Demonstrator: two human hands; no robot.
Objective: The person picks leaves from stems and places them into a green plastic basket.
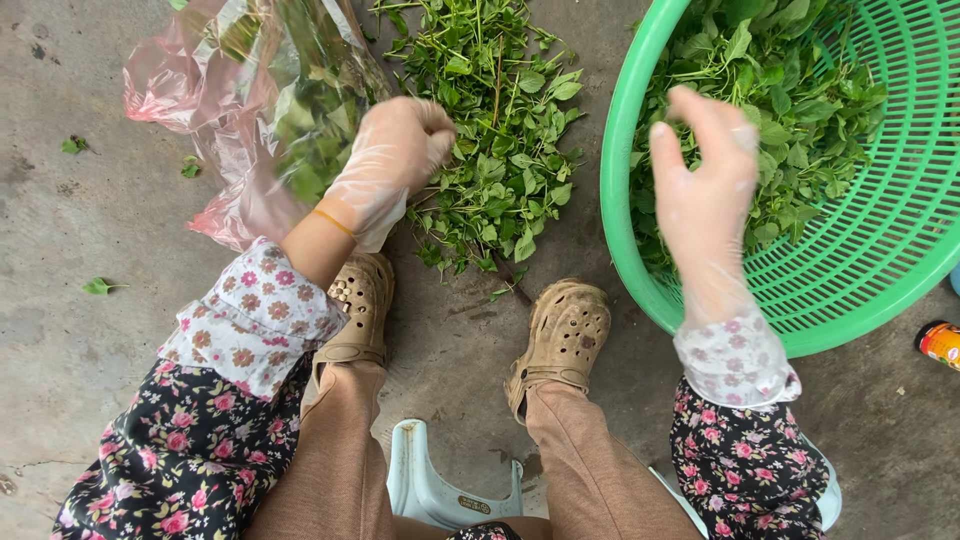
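Your grey concrete floor [90, 220] carries: pink plastic bag [190, 90] upper left, loose greens pile [500, 150] top centre, green plastic basket [880, 260] right, stray leaves [97, 286] at left.

A crumpled pink plastic bag [240, 100] lies upper left; an orange-labelled container [940, 343] sits at right edge.

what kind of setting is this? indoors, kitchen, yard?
Probably a home yard or outdoor work floor, not a kitchen counter. The leafy greens lie heaped straight on a stained bare concrete floor, a green plastic basket sits on the ground, and the person crouches on a low plastic stool.
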